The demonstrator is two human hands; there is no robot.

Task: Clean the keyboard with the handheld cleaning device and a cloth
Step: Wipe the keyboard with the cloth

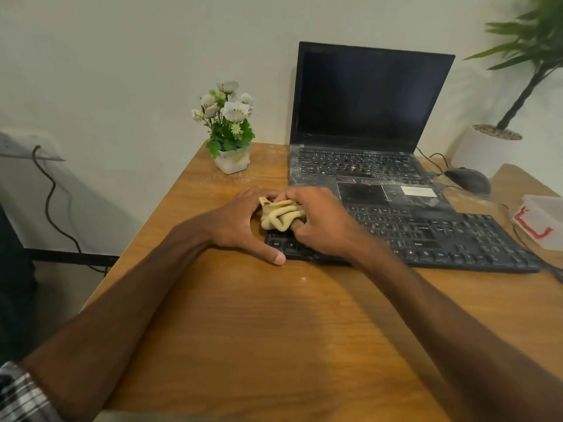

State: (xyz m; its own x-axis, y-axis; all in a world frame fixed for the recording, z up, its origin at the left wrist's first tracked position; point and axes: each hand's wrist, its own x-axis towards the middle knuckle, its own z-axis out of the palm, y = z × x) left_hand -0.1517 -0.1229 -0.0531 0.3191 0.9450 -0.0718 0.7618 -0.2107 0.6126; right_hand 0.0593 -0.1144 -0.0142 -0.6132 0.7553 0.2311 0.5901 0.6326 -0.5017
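Observation:
A black keyboard point(432, 236) lies across the wooden desk point(274, 324) in front of the laptop. A crumpled beige cloth point(281, 215) sits on the keyboard's left end. My right hand point(320, 223) grips the cloth from the right, fingers curled into it. My left hand point(240, 222) curves around the keyboard's left edge, thumb on the desk by the Ctrl key and fingertips touching the cloth's far side. No handheld cleaning device is in view.
A dusty open laptop point(365, 117) stands behind the keyboard. A small pot of white flowers point(230, 141) sits at the back left. A black mouse point(469, 179), a white box with red marking point(539, 220) and a potted plant point(487, 147) are at the right.

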